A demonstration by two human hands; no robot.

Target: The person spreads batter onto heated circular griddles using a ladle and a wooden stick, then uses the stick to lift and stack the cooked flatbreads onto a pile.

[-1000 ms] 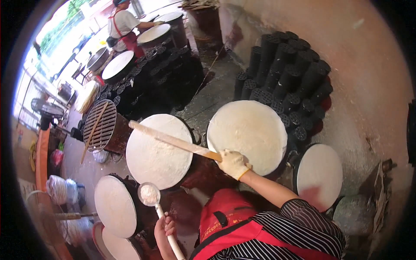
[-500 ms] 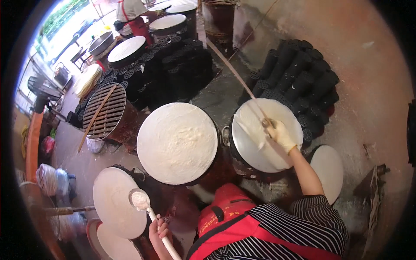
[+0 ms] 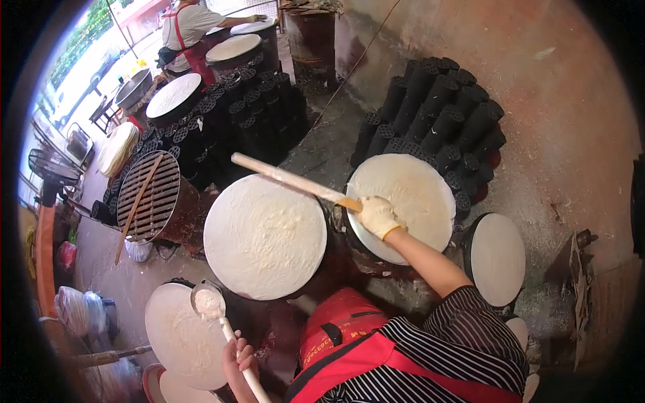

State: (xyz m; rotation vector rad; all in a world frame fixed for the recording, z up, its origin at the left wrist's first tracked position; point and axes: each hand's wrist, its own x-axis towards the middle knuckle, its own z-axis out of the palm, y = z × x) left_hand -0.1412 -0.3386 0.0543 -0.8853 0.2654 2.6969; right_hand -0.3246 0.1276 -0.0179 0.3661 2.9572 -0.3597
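Note:
My right hand (image 3: 379, 216), in a cream glove, is closed around one end of a long flat wooden stick (image 3: 289, 178). It is over the left part of a round drum-top griddle (image 3: 416, 201) covered with a thin cream-white layer. The stick's far end reaches left above the back edge of a second griddle (image 3: 265, 245), coated in lumpy white batter. At lower left, my bare left hand (image 3: 239, 356) grips the pale handle of a ladle (image 3: 209, 302). White, doughy batter fills its bowl, which is over the edge of a pale round disc (image 3: 178, 339).
Black perforated coal cylinders (image 3: 437, 114) are stacked behind the right griddle, with more (image 3: 248, 111) at back left. A slatted grate (image 3: 151, 195) stands left, a stick across it. Another pale disc (image 3: 497, 258) leans at right. A co-worker (image 3: 191, 33) in a red apron stands at further griddles.
My right hand has moved left and the stick has swung from pointing far back to lying leftward over the batter-coated griddle. The ladle remains in my left hand, slightly shifted. The view has shifted.

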